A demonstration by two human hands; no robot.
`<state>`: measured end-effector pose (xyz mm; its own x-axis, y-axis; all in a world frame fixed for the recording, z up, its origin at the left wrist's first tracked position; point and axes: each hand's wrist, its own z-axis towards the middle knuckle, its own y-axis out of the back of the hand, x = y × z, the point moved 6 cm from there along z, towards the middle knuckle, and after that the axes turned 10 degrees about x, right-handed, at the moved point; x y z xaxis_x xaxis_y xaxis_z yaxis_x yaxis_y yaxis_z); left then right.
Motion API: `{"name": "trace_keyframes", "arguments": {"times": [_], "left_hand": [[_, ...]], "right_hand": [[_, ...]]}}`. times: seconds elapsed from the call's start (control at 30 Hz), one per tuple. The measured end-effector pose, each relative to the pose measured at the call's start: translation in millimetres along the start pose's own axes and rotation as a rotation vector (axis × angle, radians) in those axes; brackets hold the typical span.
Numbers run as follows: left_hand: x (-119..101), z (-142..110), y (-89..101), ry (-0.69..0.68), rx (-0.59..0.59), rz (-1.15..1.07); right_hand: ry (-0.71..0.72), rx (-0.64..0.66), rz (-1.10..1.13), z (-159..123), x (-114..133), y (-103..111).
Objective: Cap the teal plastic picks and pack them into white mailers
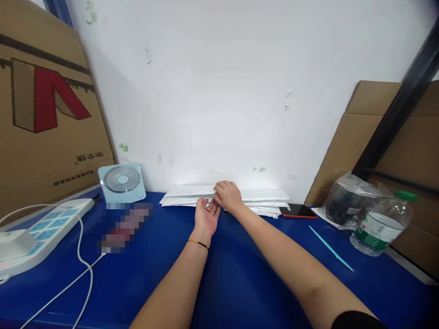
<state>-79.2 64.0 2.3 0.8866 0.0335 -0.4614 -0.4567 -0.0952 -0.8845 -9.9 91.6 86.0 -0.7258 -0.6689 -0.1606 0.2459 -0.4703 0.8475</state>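
Head view: one stack of white packets (pixel 262 196) by the wall (pixel 236 100), layers uncountable; small gap to one fan (pixel 122 181). Right hand (pixel 228 197) curled at stack's edge, grip unclear; left hand (pixel 207 218) opened, palm up.

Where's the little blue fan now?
In the head view, the blue fan stands at left by the wall, between red-marked cardboard and the white stack.

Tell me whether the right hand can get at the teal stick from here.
Probably yes: nothing covers the teal stick, and the bottle stands beyond it; the right hand would just have to leave the white stack.
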Motion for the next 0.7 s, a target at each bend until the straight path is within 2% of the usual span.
{"name": "trace_keyframes", "arguments": {"times": [0.07,0.13,0.2,0.27,0.3,0.37,0.43,0.5,0.53,0.6,0.7], "left_hand": [[0,-3,-9.5,-0.018,0.097,-0.112],[0,-6,-16.2,-0.008,0.165,-0.208],[-1,-9,-17.7,0.001,0.152,-0.282],[-3,-12,-16.8,-0.028,0.082,-0.295],[-5,-14,-17.4,-0.06,0.049,-0.282],[-8,-19,-23.7,-0.133,0.027,-0.236],[-8,-27,-35.5,-0.216,0.06,-0.175],[-6,-37,-49.1,-0.296,0.122,-0.084],[-3,-43,-55.8,-0.326,0.16,-0.022],[4,-54,-66.7,-0.372,0.229,0.105],[11,-66,-76.3,-0.428,0.312,0.24]], "right_hand": [[0.128,-0.062,0.049,-20,7,19],[0.278,-0.072,0.095,-49,15,38],[0.38,-0.038,0.165,-81,19,53],[0.37,-0.001,0.32,-108,16,61],[0.288,-0.023,0.454,-118,10,62],[-0.058,-0.178,0.845,-135,-11,56],[-0.483,-0.315,1.368,-149,-26,27],[-0.8,-0.25,1.894,-152,-15,-11],[-0.893,-0.236,2.093,-149,-7,-23],[-0.985,-0.25,2.353,-142,3,-35],[-1.086,-0.357,2.442,-141,3,-40]]}}
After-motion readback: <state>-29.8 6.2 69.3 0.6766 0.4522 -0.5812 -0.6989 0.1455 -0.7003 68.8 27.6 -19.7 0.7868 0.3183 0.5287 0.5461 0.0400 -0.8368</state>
